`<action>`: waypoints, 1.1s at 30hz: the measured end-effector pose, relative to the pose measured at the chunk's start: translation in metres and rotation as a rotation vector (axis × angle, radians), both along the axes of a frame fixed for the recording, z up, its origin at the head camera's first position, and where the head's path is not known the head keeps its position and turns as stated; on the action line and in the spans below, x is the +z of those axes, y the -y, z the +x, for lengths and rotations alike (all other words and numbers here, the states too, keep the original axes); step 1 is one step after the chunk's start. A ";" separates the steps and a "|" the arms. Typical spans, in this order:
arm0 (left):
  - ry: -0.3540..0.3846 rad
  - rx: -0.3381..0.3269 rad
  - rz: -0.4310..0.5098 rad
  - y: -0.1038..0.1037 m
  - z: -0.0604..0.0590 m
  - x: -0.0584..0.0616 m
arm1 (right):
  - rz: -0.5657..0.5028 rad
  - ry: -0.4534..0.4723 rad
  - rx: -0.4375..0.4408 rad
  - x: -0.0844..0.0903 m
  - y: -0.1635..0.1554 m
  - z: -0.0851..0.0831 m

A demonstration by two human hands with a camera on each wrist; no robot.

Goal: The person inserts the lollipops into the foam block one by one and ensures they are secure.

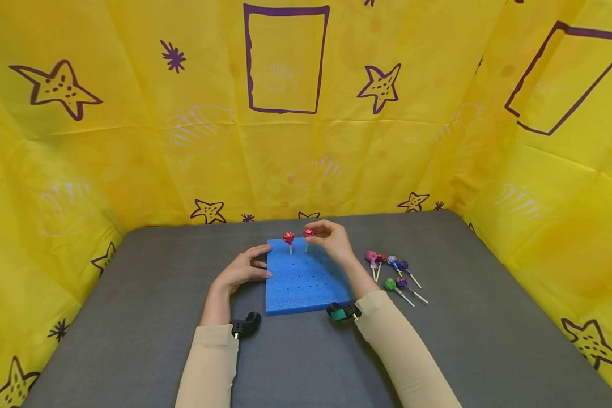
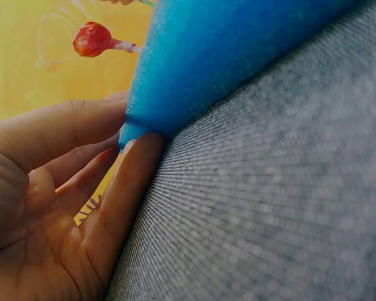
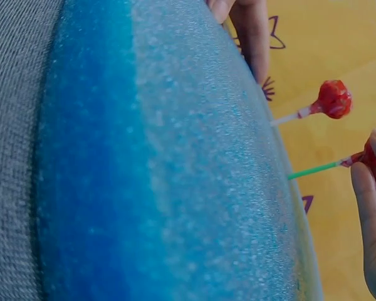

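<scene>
- I see the blue foam block [image 1: 306, 280] lying flat near the middle of the grey table [image 1: 132, 317], with bare cloth open on every side of it; the yellow starred backdrop [image 1: 132, 141] walls the table in at the far edge and along both sides.
- My left hand [image 1: 242, 269] rests on the table at the block's left edge, fingers straight and relaxed, their tips touching the foam's side; the left wrist view shows the fingers [image 2: 122, 188] against the block's corner, gripping nothing.
- My right hand [image 1: 331, 238] hovers over the block's far edge and pinches the red head of a green-stick lollipop [image 1: 308, 233] between fingertips, the stick pointing down at the foam; I cannot tell whether its tip is seated in a hole.
- Just left of it, a second red lollipop [image 1: 288, 238] on a white stick stands upright in the foam near the far edge.
- The block's top is dotted with rows of small holes; only that one plainly holds a lollipop.
- To the right of the block, well apart from it, six loose lollipops [image 1: 395, 272] lie on the table in pink, red, blue, purple and green wrappers, sticks pointing toward me and to the right.
</scene>
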State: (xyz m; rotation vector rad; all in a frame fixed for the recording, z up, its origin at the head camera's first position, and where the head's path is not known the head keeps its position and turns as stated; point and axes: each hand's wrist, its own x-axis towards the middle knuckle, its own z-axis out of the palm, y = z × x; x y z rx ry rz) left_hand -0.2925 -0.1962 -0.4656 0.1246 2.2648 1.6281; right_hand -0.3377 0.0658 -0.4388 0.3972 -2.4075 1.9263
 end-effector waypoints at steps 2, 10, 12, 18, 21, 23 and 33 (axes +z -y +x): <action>0.002 0.002 -0.002 0.000 0.000 0.000 | 0.006 0.006 -0.001 -0.001 0.000 0.000; 0.010 0.012 -0.009 0.000 0.000 0.001 | 0.015 -0.004 0.007 -0.002 0.000 0.001; 0.009 0.011 -0.011 0.000 0.000 0.000 | 0.029 -0.005 0.006 -0.003 0.000 0.001; 0.002 0.002 -0.023 0.000 0.000 0.000 | 0.049 -0.003 0.010 -0.005 0.002 0.002; 0.001 0.006 -0.029 0.000 0.001 0.001 | 0.049 -0.001 0.012 -0.004 0.003 0.002; 0.002 0.012 -0.030 0.000 0.001 0.001 | 0.053 0.006 0.015 -0.004 0.004 0.003; 0.003 0.018 -0.032 0.001 0.001 0.001 | 0.067 0.009 0.028 -0.013 0.003 0.001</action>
